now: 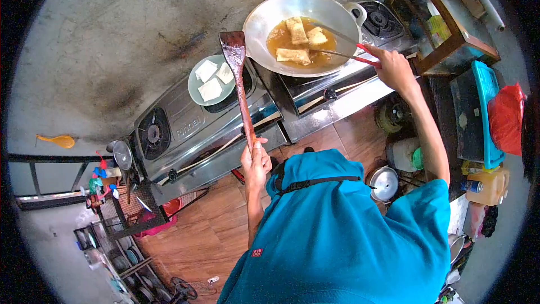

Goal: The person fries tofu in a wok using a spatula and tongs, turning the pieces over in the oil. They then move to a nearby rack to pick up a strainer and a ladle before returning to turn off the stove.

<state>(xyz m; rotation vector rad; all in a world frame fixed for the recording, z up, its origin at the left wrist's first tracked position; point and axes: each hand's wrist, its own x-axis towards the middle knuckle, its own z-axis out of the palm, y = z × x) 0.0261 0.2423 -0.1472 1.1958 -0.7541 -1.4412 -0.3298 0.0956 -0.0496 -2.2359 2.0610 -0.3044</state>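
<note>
My left hand (pixel 256 163) is wrapped round the handle of a dark wooden spatula (pixel 234 50), its flat blade pointing up beside the wok's left rim. In my right hand (pixel 396 70) are red-handled tongs (pixel 368 56), their metal arms reaching over the wok (pixel 259 28) and apart at the tips. Several golden pieces of fried food (pixel 293 56) lie in the bubbling oil (pixel 275 38), one of them close to the tong tips. Left of the spatula, a pale green plate (pixel 196 91) on the stove carries several white folded pieces (pixel 210 89).
A two-burner stove (pixel 194 129) stands against the grey wall, its left burner (pixel 153 133) bare. Right of the wok are another burner (pixel 379 19) and a wood-framed glass cabinet (pixel 458 39). A lidded pot (pixel 385 184) and a gas cylinder (pixel 392 114) are low on the right.
</note>
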